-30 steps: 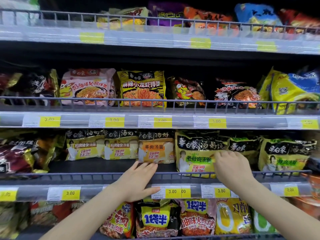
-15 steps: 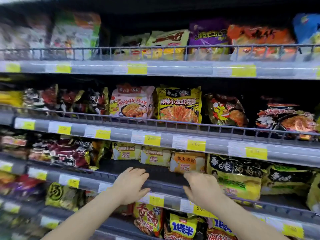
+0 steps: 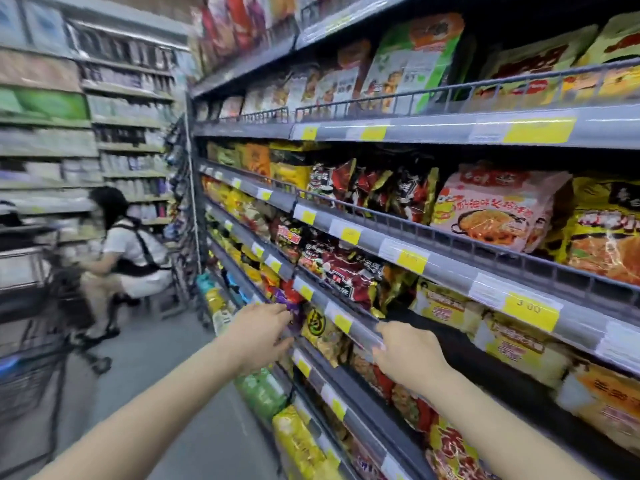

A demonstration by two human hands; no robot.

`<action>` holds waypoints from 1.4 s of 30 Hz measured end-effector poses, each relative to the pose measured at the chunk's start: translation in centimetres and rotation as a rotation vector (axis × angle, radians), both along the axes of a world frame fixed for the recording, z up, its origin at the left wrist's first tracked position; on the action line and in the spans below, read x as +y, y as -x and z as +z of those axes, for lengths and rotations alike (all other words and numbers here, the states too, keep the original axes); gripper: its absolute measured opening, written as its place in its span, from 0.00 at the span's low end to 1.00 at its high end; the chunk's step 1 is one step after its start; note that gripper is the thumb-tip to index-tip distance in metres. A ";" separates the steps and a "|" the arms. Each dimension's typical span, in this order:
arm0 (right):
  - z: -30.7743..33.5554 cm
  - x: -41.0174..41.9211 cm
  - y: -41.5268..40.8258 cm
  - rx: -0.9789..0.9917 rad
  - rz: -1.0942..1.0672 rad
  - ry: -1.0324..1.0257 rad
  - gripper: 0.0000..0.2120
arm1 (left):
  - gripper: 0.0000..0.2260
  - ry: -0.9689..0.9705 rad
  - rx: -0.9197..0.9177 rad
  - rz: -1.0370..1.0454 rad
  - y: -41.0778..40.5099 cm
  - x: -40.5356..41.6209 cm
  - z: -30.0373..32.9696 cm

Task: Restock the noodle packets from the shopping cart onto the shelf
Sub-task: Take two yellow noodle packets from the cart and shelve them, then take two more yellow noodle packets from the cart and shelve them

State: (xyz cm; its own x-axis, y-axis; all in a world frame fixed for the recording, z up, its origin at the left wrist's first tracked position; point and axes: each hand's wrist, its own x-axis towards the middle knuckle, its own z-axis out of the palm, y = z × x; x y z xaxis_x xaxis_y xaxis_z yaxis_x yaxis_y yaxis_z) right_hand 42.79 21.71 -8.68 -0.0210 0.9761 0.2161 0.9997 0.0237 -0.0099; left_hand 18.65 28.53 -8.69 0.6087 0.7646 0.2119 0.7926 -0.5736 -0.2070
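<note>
Two hands empty, fingers loose: left hand (image 3: 264, 336), right hand (image 3: 408, 355); price tag (image 3: 530, 309) reads perhaps "3.00".

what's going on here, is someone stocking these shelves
A person stands at a noodle shelf with both hands out and empty. The left hand and right hand hover by the shelf's front rail, holding no packet. The shopping cart sits to the left, and another person crouches further down the aisle.

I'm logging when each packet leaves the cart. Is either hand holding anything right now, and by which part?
Nothing is held. The left hand and right hand are both open and empty near the shelf rail; no grip on any packet.
</note>
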 end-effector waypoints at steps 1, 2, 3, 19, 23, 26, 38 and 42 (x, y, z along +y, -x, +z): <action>0.0 0.9 1.3 0.003 0.033 0.001 0.13 | 0.20 -0.011 -0.005 0.058 1.9 -0.1 0.0; 0.0 1.9 2.6 0.006 0.069 -0.009 0.12 | 0.22 -0.020 -0.012 0.118 3.9 -0.3 0.0; -0.1 2.8 4.1 0.010 0.103 -0.020 0.11 | 0.24 -0.025 -0.021 0.173 5.9 -0.6 -0.1; -1.6 13.7 33.4 -0.021 0.466 0.020 0.11 | 0.17 -0.008 0.013 0.947 37.3 -6.9 -1.0; -1.0 16.6 41.5 -0.003 0.507 0.007 0.11 | 0.16 0.000 0.039 1.013 45.0 -6.3 0.1; -1.2 18.6 47.2 0.008 0.531 0.005 0.13 | 0.15 0.010 0.050 1.045 50.1 -5.3 0.6; -3.9 29.0 62.7 -0.025 0.593 0.040 0.17 | 0.14 0.069 0.030 1.085 64.2 4.0 -2.7; -4.3 34.9 68.0 -0.058 0.608 0.047 0.16 | 0.14 0.080 0.030 1.077 69.3 9.3 -3.5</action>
State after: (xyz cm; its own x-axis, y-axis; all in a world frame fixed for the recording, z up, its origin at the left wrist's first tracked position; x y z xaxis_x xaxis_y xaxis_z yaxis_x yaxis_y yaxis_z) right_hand -25.20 56.58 -12.95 -0.5880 0.7940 0.1544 0.8060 0.5912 0.0294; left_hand -50.65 37.86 -12.15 -0.3881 0.9119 0.1336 0.8835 0.4094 -0.2278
